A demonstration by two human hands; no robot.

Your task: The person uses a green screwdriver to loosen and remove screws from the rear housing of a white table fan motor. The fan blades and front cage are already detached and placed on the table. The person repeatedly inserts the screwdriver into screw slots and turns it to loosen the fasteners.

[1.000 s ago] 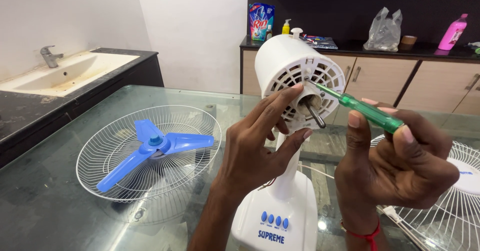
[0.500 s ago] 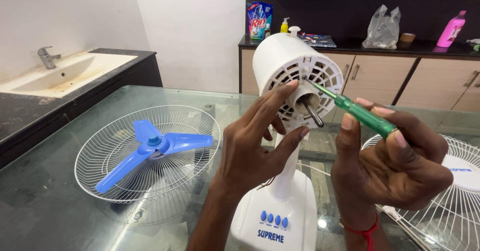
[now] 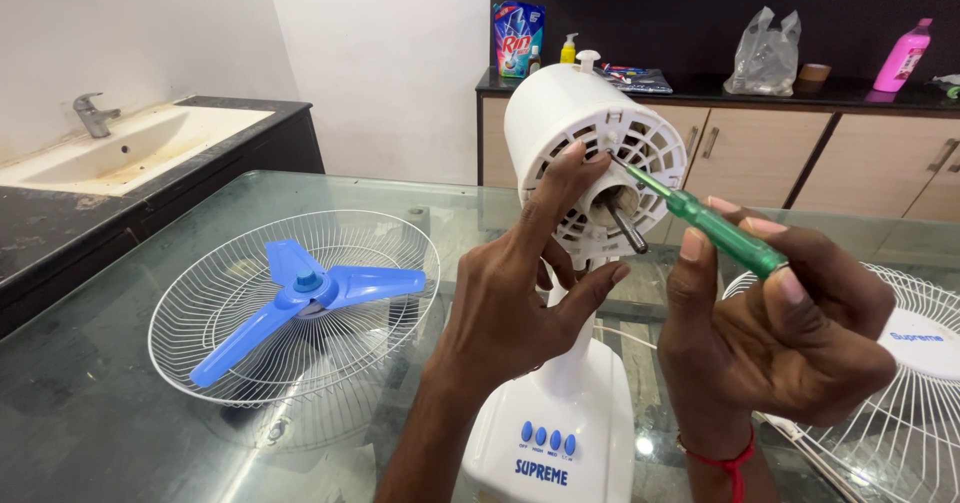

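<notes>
the right hand (image 3: 790, 333) is pinching a green screwdriver (image 3: 705, 218); the left hand (image 3: 515, 298), fingers spread, touches the white fan motor housing (image 3: 560, 123).

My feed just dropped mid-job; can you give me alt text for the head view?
The right hand holds a green-handled screwdriver with its tip at the front of a white fan motor housing, while the left hand steadies the housing, fingertips by the tip. On the glass table to the left, a blue fan blade lies in a white wire guard.
</notes>
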